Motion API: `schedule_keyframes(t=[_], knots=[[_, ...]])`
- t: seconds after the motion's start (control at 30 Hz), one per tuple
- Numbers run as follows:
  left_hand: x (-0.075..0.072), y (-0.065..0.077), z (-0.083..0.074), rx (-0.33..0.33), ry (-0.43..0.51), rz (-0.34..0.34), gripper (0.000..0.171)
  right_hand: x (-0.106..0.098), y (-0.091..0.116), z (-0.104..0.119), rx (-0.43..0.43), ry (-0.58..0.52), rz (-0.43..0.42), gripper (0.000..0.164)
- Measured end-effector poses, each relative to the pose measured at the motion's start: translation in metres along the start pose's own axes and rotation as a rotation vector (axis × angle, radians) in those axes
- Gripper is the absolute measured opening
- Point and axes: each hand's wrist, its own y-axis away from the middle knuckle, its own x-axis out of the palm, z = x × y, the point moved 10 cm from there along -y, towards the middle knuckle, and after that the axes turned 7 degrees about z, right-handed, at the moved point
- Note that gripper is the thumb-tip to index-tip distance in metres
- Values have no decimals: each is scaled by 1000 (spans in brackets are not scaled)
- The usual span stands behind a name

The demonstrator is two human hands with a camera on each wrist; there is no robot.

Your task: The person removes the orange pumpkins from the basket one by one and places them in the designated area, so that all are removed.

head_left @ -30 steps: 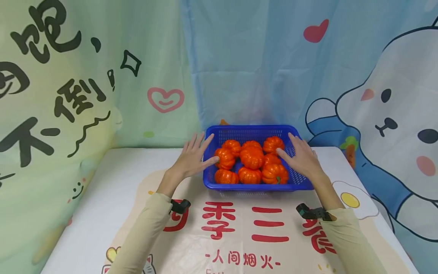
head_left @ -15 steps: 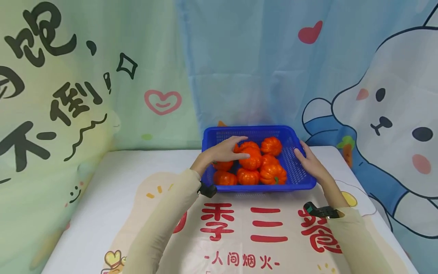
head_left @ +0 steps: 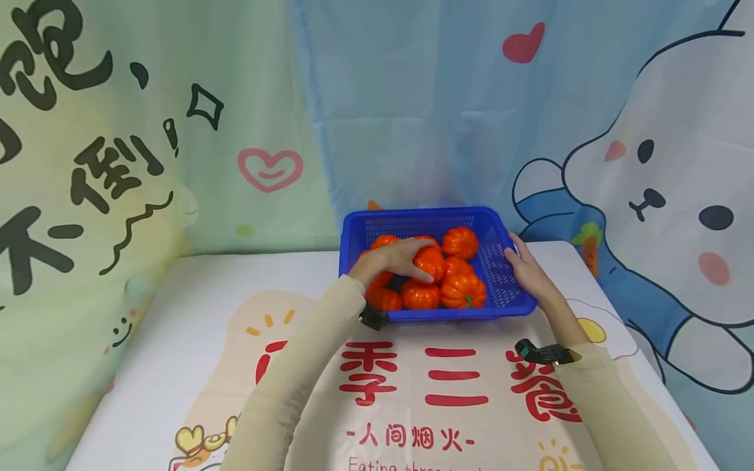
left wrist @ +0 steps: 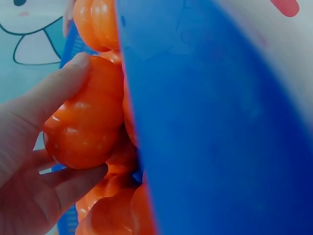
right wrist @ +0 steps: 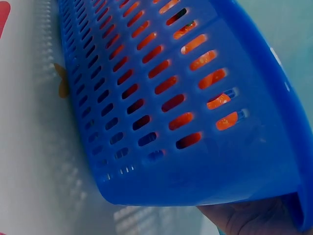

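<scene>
A blue plastic basket point(head_left: 501, 281) holds several glossy orange toy pumpkins point(head_left: 463, 288). My left hand point(head_left: 398, 257) reaches over its left side and grips one pumpkin point(head_left: 429, 263) near the middle of the pile. In the left wrist view, the thumb lies on one side of this pumpkin point(left wrist: 90, 112) and the fingers curl against the other. My right hand point(head_left: 528, 269) holds the basket's right rim, thumb toward the inside. The right wrist view shows part of that hand point(right wrist: 249, 218) beneath the rim, beside the slotted wall point(right wrist: 161, 112).
The basket stands at the back of a table under a printed cloth point(head_left: 412, 418) with red characters. A printed curtain point(head_left: 406, 98) hangs right behind it. Another pumpkin point(head_left: 461, 243) lies at the back right inside the basket.
My left hand has moved right, from the basket's left edge onto the pumpkin in the middle, and closed round it. My right hand has moved from above the basket to its right rim.
</scene>
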Motion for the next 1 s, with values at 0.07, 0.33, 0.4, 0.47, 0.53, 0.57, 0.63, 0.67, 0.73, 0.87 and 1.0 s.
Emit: schedule_keyframes(t=[0.07,0.33,0.4,0.47,0.53,0.57,0.63,0.67,0.73,0.87,1.0], knots=[[0,-1,0,0,7,-3,79,0,0,0,-3,9,-6,61],[-9,5,-2,7,3,-50,79,-3,0,-1,2,8,-12,61],[-18,13,-2,15,-5,-93,80,-3,0,-1,7,0,-9,61],[-30,25,-1,37,-6,-156,81,-2,0,-2,14,-12,-7,60],[-42,44,4,60,1,-225,82,0,-2,-3,19,-25,-4,60],[-48,55,8,75,9,-262,82,1,-3,-4,25,-26,-4,59],[-59,81,22,92,45,-333,81,3,-5,-5,31,-35,0,59],[-64,95,31,93,69,-367,81,4,-6,-5,35,-37,4,59],[-73,123,52,92,104,-439,81,6,-7,-6,35,-36,10,59],[-82,173,97,32,156,-550,78,4,-5,-5,23,-30,6,59],[-77,200,133,-38,164,-578,77,0,-2,-5,17,-9,-14,61]])
